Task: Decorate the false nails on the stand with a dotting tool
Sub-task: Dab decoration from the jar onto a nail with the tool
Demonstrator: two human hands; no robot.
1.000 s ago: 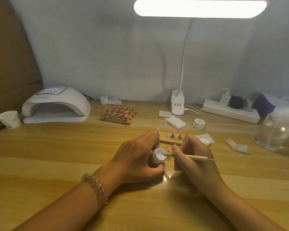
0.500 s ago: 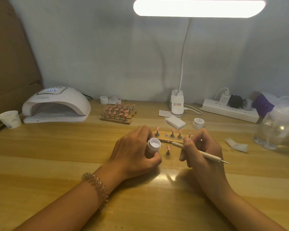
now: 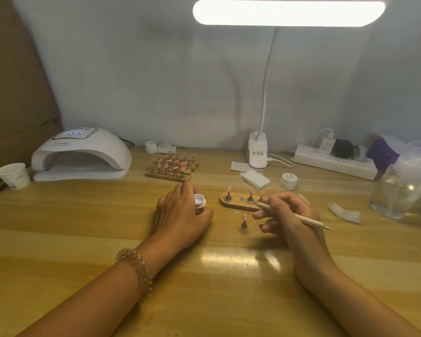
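Observation:
A small wooden stand [image 3: 236, 203] sits mid-table and carries three pink false nails on metal pegs. One more pink nail on its peg [image 3: 244, 220] stands loose on the table in front of the stand. My left hand [image 3: 180, 215] grips a small open white pot [image 3: 199, 202] to the left of the stand. My right hand [image 3: 287, 215] holds a cream dotting tool [image 3: 301, 218]; its front tip lies near the stand's right pegs.
A white nail lamp [image 3: 80, 154] and paper cup [image 3: 13, 175] stand at back left, and a second rack of pink nails [image 3: 172, 166] behind my left hand. Desk lamp base [image 3: 258, 154], wipes [image 3: 255, 179], white jar [image 3: 288, 181], power strip [image 3: 336, 164] and clear jug [image 3: 404, 188] fill the right.
My left hand has carried the white pot away to the left. My right hand has drawn the tool out of the pot and moved right, toward the stand's right end.

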